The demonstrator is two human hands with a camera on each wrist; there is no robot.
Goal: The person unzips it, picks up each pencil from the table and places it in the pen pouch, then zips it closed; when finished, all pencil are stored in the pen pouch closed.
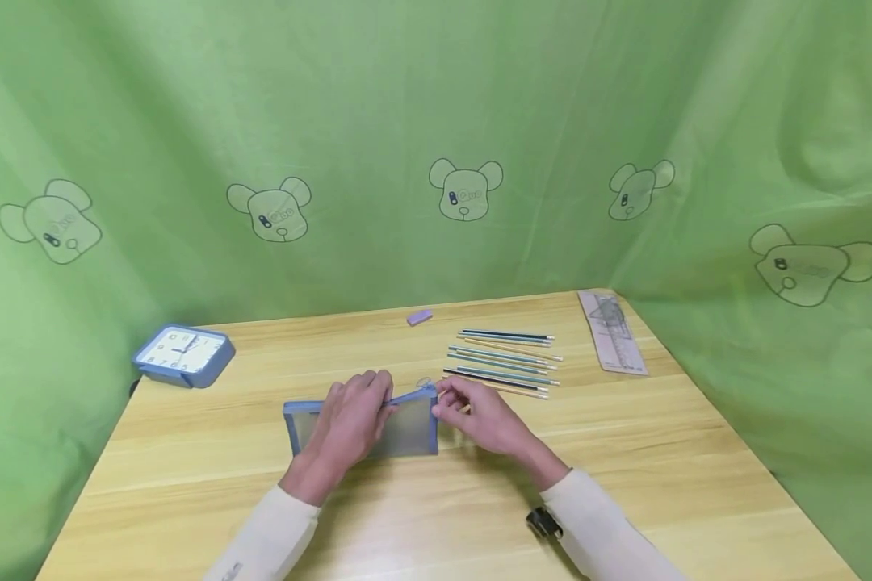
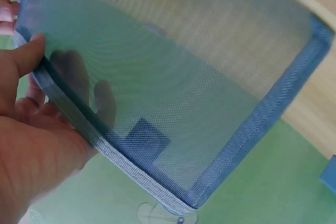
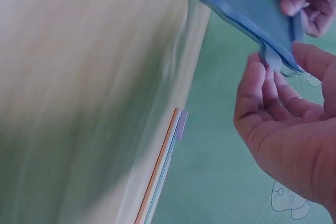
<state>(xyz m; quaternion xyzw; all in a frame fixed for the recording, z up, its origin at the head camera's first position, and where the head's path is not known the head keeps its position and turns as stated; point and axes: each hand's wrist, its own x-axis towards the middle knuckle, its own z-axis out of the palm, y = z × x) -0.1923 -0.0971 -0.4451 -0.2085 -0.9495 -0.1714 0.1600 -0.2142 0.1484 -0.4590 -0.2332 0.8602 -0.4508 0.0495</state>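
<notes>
A blue-edged mesh zipper pouch (image 1: 410, 432) is held upright over the table's middle. My left hand (image 1: 350, 415) grips its top edge near the middle. In the left wrist view, the thumb lies on one side of the zipper edge and fingers show dimly through the mesh. With thumb and fingertips, my right hand (image 1: 483, 415) pinches the pouch's top right corner, by the zipper's end. The right wrist view shows a small blue tab (image 3: 270, 56) at that corner between the fingers. Whether the zipper is fully closed cannot be told.
Several pencils (image 1: 505, 359) lie side by side behind the right hand. A purple eraser (image 1: 419, 318) is near the back edge. The blue clock (image 1: 185, 355) sits at the back left, and a ruler set (image 1: 614, 332) at the back right. Green curtain (image 1: 378, 105) surrounds the table.
</notes>
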